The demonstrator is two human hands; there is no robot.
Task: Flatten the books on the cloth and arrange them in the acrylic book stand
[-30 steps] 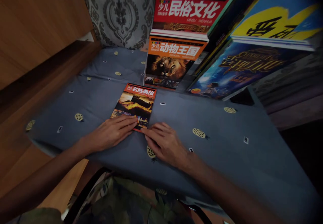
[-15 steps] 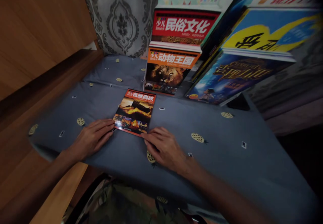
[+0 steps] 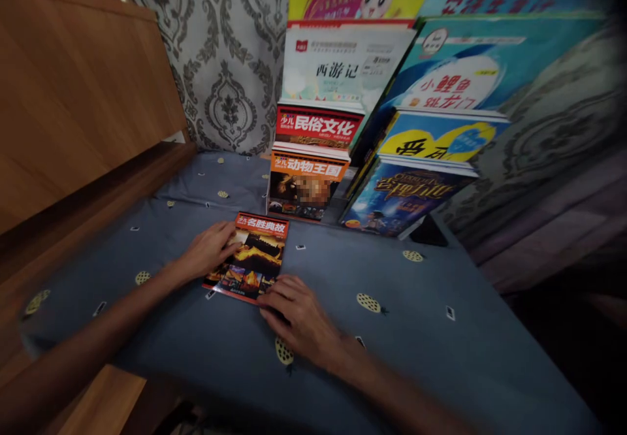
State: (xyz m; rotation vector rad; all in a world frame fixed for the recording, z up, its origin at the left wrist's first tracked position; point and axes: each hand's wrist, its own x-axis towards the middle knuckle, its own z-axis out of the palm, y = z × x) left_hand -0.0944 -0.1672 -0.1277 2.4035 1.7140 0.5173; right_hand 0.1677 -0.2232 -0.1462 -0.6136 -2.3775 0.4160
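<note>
A small book [image 3: 255, 252] with a red title band and a picture of a long wall lies on the cloth-covered table, its cover facing up. My left hand [image 3: 210, 249] reaches over its left edge, fingers stretched out onto the cover. At the lower right corner, my right hand [image 3: 296, 314] rests with loosely bent fingers touching the book; its thumb is apart from the fingers. Neither hand lifts the book. Just behind stands an orange book [image 3: 308, 167], at the front of a row of upright books.
A red book [image 3: 318, 125], a pale book [image 3: 337, 72] and a blue book [image 3: 406, 193] stand in tiers on a rack. Beside it lies a dark flat object [image 3: 428, 231]. A wooden cabinet [image 3: 88, 89] borders the left of the table [image 3: 382, 356].
My left hand has slid up along the book's left edge and onto its cover. The right hand stays at the lower right corner. My view has tilted up, showing more of the rack.
</note>
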